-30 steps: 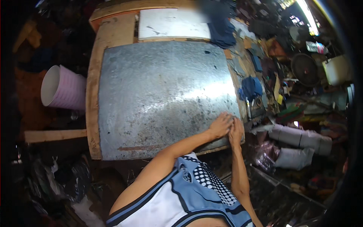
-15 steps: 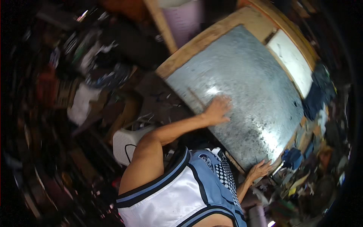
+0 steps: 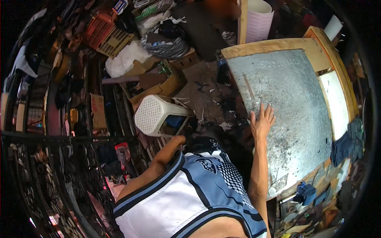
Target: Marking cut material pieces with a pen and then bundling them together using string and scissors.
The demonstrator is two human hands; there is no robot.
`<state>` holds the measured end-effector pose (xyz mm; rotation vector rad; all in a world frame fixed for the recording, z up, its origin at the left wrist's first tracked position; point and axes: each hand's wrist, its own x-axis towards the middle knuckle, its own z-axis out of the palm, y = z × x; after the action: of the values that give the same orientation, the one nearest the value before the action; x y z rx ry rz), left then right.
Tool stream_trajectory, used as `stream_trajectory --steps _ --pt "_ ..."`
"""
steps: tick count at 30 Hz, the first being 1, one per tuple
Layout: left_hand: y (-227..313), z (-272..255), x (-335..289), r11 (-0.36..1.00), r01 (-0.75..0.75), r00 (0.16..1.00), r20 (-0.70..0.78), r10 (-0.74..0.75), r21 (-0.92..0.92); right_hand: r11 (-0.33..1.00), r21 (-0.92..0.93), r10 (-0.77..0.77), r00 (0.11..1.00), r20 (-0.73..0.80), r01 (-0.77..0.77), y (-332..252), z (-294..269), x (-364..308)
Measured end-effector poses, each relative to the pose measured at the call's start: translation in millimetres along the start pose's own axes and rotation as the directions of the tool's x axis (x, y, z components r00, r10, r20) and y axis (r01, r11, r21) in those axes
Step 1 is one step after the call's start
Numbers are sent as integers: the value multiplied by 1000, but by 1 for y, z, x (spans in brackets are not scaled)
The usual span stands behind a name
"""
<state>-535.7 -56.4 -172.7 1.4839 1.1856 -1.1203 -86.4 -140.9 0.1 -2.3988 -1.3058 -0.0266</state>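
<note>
Right hand (image 3: 262, 121) fingers spread flat, touching metal sheet (image 3: 293, 99)

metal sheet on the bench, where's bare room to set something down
Most of the grey metal sheet is bare, from the right hand at its near edge to the white board. The floor round the white plastic stool is crowded.

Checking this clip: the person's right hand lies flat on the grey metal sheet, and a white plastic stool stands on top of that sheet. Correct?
Not quite. In the head view the white plastic stool stands on the floor left of the metal sheet, not on it. The right hand does lie flat on the sheet.
</note>
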Motion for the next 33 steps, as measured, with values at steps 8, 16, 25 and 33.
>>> stream_trajectory --steps 8,16,25,33 --pt "-96 93 7 976 -79 959 -282 20 -202 992 -121 -11 991 133 27 -12 27 -13" --pt "-124 -2 75 943 -329 678 -706 204 -44 974 -220 -39 995 96 59 -7 36 -14" --pt "-231 -124 125 792 -189 720 -630 -290 -580 932 -299 -165 975 152 204 -13 22 -18" --pt "-260 -196 135 629 -184 768 -510 -388 -756 858 -442 -132 944 304 262 -18 23 -11"
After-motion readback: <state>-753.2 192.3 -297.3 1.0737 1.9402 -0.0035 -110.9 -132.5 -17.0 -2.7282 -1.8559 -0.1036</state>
